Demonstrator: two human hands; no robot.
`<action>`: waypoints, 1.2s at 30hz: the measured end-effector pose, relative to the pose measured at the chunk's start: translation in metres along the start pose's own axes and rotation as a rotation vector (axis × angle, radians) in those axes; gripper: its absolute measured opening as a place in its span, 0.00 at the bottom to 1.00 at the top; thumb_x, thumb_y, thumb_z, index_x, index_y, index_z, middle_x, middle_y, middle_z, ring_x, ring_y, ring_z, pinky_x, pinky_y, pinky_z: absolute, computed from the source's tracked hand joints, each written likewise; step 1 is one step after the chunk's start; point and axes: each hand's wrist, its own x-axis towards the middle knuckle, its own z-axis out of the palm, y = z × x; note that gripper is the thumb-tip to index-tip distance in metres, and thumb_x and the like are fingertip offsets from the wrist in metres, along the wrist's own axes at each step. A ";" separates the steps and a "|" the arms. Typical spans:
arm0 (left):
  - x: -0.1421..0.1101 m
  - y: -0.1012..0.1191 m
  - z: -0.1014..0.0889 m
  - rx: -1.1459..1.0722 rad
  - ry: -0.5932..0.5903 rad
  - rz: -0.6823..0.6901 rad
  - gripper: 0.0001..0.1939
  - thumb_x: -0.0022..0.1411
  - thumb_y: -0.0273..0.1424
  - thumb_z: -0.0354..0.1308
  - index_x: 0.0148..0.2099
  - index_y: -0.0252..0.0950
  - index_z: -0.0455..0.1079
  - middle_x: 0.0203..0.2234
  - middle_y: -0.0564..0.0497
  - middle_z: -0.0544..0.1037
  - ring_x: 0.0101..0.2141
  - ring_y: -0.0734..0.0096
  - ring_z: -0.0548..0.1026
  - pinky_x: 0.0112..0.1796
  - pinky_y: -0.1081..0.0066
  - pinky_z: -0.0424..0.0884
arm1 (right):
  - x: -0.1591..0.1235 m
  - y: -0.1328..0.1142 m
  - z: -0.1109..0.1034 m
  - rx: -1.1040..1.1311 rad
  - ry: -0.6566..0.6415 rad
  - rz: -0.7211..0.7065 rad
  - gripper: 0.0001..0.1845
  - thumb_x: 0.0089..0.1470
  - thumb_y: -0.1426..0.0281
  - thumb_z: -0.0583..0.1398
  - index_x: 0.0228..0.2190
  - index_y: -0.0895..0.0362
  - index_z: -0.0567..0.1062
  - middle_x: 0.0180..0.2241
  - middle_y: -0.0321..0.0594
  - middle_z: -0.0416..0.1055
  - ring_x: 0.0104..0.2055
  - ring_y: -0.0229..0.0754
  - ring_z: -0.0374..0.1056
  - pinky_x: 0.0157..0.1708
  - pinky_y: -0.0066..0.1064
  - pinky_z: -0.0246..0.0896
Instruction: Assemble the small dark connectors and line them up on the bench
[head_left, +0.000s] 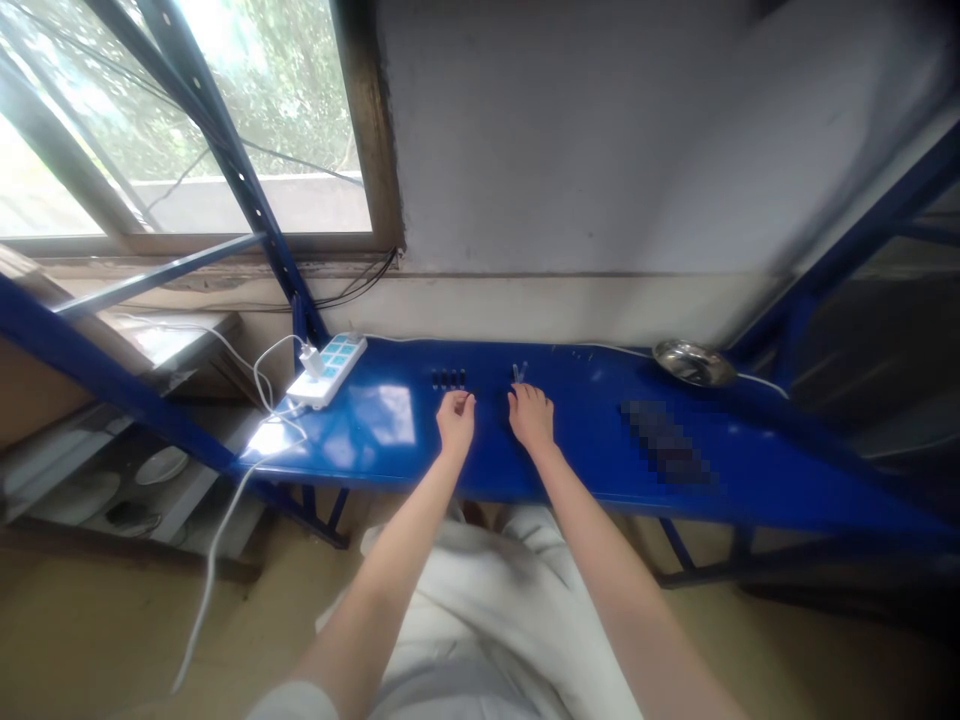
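My left hand (455, 420) is over the blue table, its thumb and fingertips pinched together. Whatever is between them is too small to make out. Just beyond it stands a short row of several small black cylindrical pieces (448, 380). To the right, my right hand (533, 416) rests low at the tabletop with its fingers partly spread and bent. Its fingertips reach a few small clear, tube-like pieces (518, 372), and I cannot tell whether they touch. Both forearms come in from the near edge.
A white power strip (328, 372) with a plug and cord lies at the table's left end. On the right are a shiny metal bowl (694, 363) and a blurred dark object (666, 443). Blue metal posts (247, 190) frame the blue table (585, 460); a wall stands behind.
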 end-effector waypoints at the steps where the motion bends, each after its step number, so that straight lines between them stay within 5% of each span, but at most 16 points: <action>1: 0.000 -0.001 0.000 -0.007 0.002 -0.003 0.10 0.59 0.36 0.51 0.38 0.35 0.66 0.33 0.48 0.75 0.35 0.73 0.73 0.38 0.72 0.69 | -0.001 -0.001 -0.002 0.020 0.022 -0.016 0.24 0.61 0.63 0.40 0.47 0.60 0.69 0.46 0.53 0.68 0.49 0.53 0.61 0.45 0.48 0.56; 7: 0.003 -0.005 0.001 -0.095 -0.016 -0.048 0.09 0.59 0.34 0.51 0.38 0.34 0.65 0.31 0.48 0.75 0.32 0.74 0.74 0.36 0.72 0.70 | -0.006 -0.002 -0.007 0.233 0.163 -0.108 0.23 0.61 0.62 0.41 0.40 0.59 0.70 0.36 0.49 0.70 0.39 0.46 0.64 0.42 0.40 0.60; 25: 0.006 -0.009 0.002 -0.191 -0.049 -0.062 0.10 0.58 0.29 0.52 0.41 0.31 0.69 0.33 0.45 0.76 0.32 0.73 0.75 0.37 0.70 0.72 | -0.009 -0.001 -0.002 0.359 0.256 -0.255 0.17 0.60 0.65 0.44 0.36 0.57 0.70 0.34 0.47 0.69 0.38 0.44 0.65 0.40 0.38 0.64; 30: 0.006 -0.012 0.004 -0.206 -0.109 -0.061 0.15 0.58 0.31 0.53 0.47 0.32 0.69 0.36 0.44 0.78 0.30 0.73 0.75 0.38 0.69 0.71 | -0.008 0.000 0.000 0.402 0.338 -0.320 0.13 0.60 0.66 0.47 0.36 0.57 0.70 0.33 0.46 0.70 0.36 0.43 0.66 0.38 0.37 0.65; 36: 0.004 -0.006 0.001 -0.214 -0.204 -0.085 0.13 0.57 0.33 0.55 0.43 0.33 0.72 0.34 0.45 0.78 0.27 0.72 0.76 0.37 0.67 0.72 | -0.008 0.000 0.002 0.370 0.287 -0.310 0.16 0.60 0.65 0.46 0.36 0.58 0.70 0.34 0.47 0.71 0.37 0.44 0.67 0.40 0.38 0.65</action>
